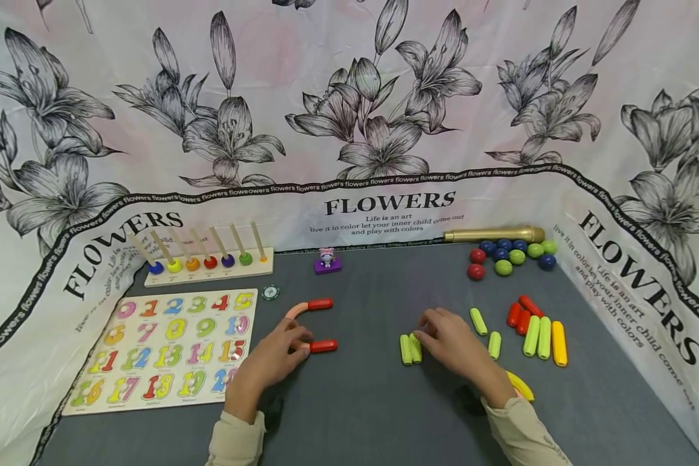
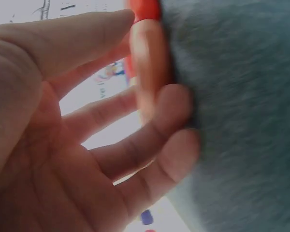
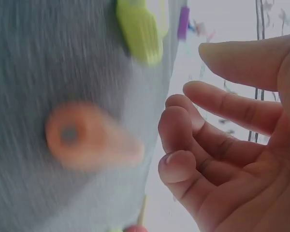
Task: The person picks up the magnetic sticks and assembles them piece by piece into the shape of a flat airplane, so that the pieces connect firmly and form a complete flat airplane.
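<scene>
Gray tabletop (image 1: 373, 408), backed by a flower-print sheet (image 1: 256, 58), carries a curved orange piece (image 1: 294, 311) with glossy red ends (image 1: 324, 346), its bend partly hidden by the left hand (image 1: 279, 355), whose thumb and index finger pinch near one end. Right hand (image 1: 451, 340): fingers loosely bent, thumb apart, at two green pieces (image 1: 406, 349), contact indeterminable; another orange piece (image 3: 89, 135) is blurred.

On the table (image 1: 361, 414), the number board (image 1: 160, 371) is on the left, with the peg stand (image 1: 210, 274) behind it. The toy figure (image 1: 327, 262) sits at the back, near the middle. On the right, the rod (image 1: 494, 235) lies behind the balls (image 1: 517, 257), and the sticks (image 1: 559, 343) lie in front of them.
</scene>
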The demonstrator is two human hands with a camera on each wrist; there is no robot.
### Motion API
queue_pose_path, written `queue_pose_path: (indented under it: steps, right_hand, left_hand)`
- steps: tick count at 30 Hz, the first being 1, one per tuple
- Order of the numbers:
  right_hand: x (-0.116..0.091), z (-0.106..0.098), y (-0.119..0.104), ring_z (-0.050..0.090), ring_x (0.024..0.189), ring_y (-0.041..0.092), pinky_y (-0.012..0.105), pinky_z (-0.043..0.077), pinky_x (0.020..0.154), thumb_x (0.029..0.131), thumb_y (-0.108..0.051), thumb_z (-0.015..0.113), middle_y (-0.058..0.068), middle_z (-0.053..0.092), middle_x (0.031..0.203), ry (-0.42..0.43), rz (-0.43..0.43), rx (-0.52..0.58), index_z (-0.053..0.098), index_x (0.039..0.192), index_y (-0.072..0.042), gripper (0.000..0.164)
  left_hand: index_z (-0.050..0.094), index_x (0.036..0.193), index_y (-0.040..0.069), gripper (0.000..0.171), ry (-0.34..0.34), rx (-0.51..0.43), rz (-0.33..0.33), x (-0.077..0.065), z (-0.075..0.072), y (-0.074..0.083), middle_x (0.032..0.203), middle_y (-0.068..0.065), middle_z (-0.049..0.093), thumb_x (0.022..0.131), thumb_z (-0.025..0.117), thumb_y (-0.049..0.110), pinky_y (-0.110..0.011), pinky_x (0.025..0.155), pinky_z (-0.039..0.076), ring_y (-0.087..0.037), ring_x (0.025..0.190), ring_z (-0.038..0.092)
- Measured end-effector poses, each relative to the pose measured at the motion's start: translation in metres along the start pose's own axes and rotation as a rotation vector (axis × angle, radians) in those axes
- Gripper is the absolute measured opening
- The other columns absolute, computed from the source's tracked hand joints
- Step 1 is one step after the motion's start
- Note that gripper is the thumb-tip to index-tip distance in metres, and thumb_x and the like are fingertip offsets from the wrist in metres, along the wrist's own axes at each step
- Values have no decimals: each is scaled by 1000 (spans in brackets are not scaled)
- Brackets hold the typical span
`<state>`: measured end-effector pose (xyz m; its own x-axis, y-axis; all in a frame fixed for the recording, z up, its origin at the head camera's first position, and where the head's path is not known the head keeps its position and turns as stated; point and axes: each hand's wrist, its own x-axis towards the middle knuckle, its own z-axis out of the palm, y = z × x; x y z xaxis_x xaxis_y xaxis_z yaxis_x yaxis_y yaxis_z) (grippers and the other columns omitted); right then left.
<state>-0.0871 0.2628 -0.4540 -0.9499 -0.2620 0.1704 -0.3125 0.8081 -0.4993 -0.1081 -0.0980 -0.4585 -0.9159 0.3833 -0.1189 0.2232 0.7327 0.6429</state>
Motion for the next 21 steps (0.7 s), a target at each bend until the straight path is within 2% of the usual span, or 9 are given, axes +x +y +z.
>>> queue_pose_path:
  steps: [4,7,9,14,17,21]
  right_hand:
    - [11,-19,17,65,80,24,46,57,73,96,-8,80,6,65,90,33,22,-27,72,100,-1,12]
    - [22,-35,35,66,85,33,53,57,77,96,-9,79,14,66,95,55,70,-71,71,103,3,16]
    - [30,-46,48,66,91,40,58,55,81,98,-10,77,23,65,103,56,113,-102,70,108,7,21]
    - [47,-62,80,56,112,60,70,47,94,100,-11,73,43,53,125,61,209,-159,62,127,15,38]
    - [55,-63,93,50,117,66,74,44,98,100,-10,71,48,48,129,47,257,-178,57,134,16,45]
    - [59,-56,103,51,115,66,75,44,98,99,-9,70,48,47,128,8,277,-183,57,134,16,45]
  left_hand:
    - [76,125,12,22,46,21,11,-3,-11,4,138,-12,60,103,73,12,-57,99,53,-29,110,67]
    - [74,130,7,26,67,52,27,2,-22,7,135,-16,63,105,70,11,-59,103,50,-37,121,64]
    - [72,133,5,28,62,71,33,10,-28,8,135,-18,64,105,68,11,-61,108,47,-42,128,60]
    - [69,136,3,31,15,138,52,40,-34,11,136,-20,65,106,66,12,-61,113,41,-46,131,57]
    - [69,136,3,33,-4,198,45,57,-31,12,136,-21,65,105,68,13,-60,113,42,-45,129,58]
    - [68,139,5,35,-38,269,15,72,-23,12,135,-21,64,105,70,14,-60,108,46,-45,125,59]
